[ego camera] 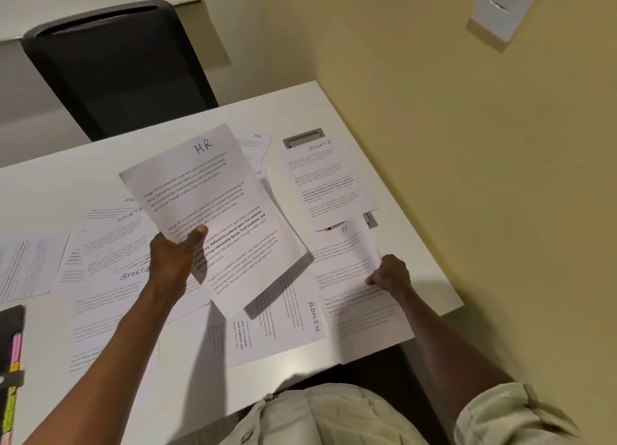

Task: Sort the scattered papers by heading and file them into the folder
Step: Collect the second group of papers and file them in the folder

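The HR sheet [213, 210] is held above the counter [50, 180] in the left grip [173, 254], heading tilted away rightward, while a second HR sheet [350, 277] by the counter's right edge is pinched by the right grip [390, 274].

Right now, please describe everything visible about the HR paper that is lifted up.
The HR paper is a white printed sheet, with "HR" handwritten in blue at its top and paragraphs of black text, some bold. It is held tilted above the scattered papers on the table. The left hand grips its lower left edge, thumb on the front. It bends slightly across the middle.
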Motion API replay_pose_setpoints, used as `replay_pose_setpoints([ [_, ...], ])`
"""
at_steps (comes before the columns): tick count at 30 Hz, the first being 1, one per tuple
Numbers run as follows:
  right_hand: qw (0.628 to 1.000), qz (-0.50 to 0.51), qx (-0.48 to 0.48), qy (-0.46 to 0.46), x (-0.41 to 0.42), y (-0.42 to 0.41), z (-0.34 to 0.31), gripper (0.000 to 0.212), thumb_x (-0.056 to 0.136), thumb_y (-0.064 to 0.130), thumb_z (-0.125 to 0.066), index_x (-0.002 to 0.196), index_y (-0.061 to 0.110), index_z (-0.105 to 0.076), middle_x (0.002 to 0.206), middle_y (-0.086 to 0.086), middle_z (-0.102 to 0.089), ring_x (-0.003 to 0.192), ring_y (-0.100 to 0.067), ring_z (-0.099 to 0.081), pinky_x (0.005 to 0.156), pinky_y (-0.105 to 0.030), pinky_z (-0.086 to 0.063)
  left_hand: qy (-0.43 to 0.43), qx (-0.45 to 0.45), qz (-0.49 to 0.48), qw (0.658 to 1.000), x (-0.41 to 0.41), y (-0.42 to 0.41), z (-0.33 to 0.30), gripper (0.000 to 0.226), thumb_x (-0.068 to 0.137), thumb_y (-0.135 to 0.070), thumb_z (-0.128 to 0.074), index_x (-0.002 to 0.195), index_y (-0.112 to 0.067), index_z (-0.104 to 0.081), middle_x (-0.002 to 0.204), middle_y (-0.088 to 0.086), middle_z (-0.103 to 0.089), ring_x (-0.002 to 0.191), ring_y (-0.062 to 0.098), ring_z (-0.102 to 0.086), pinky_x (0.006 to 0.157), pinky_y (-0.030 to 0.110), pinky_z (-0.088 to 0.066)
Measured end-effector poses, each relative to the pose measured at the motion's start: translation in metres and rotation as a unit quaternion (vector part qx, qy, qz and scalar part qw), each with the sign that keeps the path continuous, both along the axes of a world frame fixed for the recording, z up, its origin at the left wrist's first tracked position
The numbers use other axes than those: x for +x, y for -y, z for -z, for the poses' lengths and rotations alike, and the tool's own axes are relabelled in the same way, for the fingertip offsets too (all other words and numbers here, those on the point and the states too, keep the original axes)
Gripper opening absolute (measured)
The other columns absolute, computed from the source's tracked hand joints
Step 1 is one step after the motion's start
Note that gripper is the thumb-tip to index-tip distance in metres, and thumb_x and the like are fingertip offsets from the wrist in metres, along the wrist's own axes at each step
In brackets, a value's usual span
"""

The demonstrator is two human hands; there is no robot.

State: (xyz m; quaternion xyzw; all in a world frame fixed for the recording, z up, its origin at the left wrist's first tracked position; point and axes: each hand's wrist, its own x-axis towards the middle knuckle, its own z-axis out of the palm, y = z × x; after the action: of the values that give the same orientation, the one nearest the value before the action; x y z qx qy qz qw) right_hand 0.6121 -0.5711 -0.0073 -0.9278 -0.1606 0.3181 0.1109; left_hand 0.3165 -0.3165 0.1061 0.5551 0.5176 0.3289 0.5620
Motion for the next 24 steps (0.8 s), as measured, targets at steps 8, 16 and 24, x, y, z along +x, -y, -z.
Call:
replay_pose_setpoints([
  [8,0.994,-0.106,0.001,0.038,0.041,0.028,-0.049,0.028,0.067,0.009,-0.079,0.094,0.006,-0.071,0.101,-0.003,-0.071,0.084,-0.022,-0.07,0.063,-0.02,-0.038,-0.065,0.028,-0.05,0.996,0.006,-0.009,0.0,0.03,0.09,-0.024,-0.072,0.118,-0.015,-0.065,0.106,0.005,-0.071,0.093,0.026,-0.068,0.083,0.04,-0.055],
  [16,0.936,-0.022,0.325,-0.136,0.049,0.008,-0.149,0.028,0.071,0.003,-0.083,0.096,0.013,-0.074,0.088,0.002,-0.076,0.077,-0.017,-0.071,0.071,-0.027,-0.055,-0.087,0.045,-0.02,0.995,0.029,-0.005,-0.014,0.021,0.092,-0.025,-0.07,0.11,-0.02,-0.061,0.101,0.003,-0.068,0.086,0.024,-0.065,0.072,0.031,-0.049],
  [24,0.888,0.01,0.39,-0.242,0.0,-0.082,-0.165,0.039,0.071,0.024,-0.087,0.103,0.016,-0.067,0.106,0.004,-0.072,0.075,0.002,-0.07,0.059,-0.01,-0.05,-0.031,-0.063,0.158,0.985,0.05,0.011,-0.029,0.018,0.086,-0.011,-0.071,0.072,-0.018,-0.064,0.054,-0.005,-0.06,0.045,0.013,-0.05,0.044,0.02,-0.04],
])
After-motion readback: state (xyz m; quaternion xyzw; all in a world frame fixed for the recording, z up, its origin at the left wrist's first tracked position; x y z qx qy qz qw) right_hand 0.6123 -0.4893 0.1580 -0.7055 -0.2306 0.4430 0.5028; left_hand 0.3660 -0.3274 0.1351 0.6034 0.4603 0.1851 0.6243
